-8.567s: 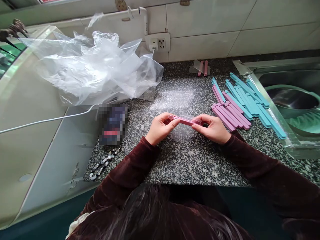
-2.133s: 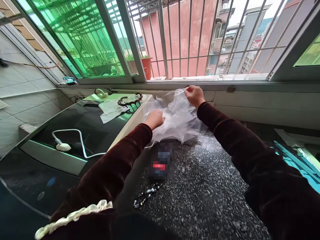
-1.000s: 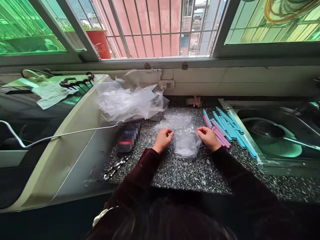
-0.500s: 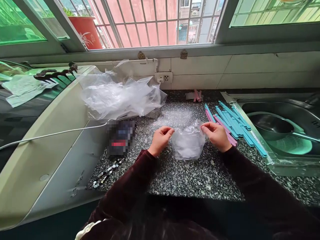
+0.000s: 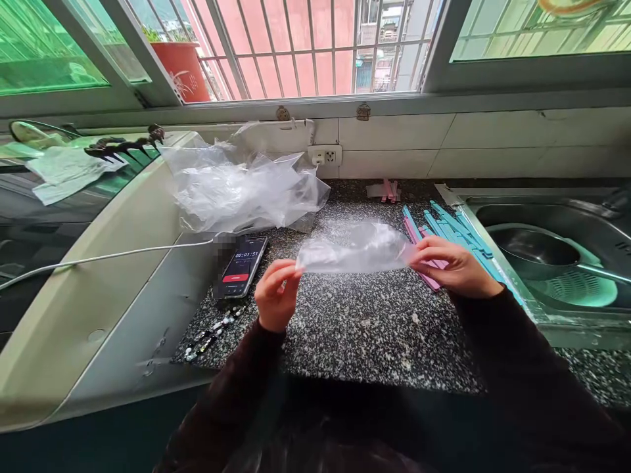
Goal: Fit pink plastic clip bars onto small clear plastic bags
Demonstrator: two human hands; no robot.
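Stretched between my hands is a clear plastic bag (image 5: 357,253), held above the speckled countertop (image 5: 355,328). My left hand (image 5: 277,294) pinches its left end between thumb and fingers. At the other end, my right hand (image 5: 453,266) grips the bag's right edge, close to the pink and blue strips. To the left of my left hand lies a phone (image 5: 242,268) with a running timer on its screen. A heap of clear plastic bags (image 5: 241,190) sits behind, against the wall.
Several blue strips (image 5: 458,236) and pink strips (image 5: 419,253) lie beside the sink (image 5: 542,322), which holds a pan (image 5: 535,246). More pink strips (image 5: 389,190) rest near the wall. A white cable (image 5: 108,257) crosses on the left. A beaded string (image 5: 211,338) lies near the front.
My hands have moved apart, the left one leftward and the right one rightward. The bag, bunched and hanging before, is now drawn out wide and lifted farther from me.
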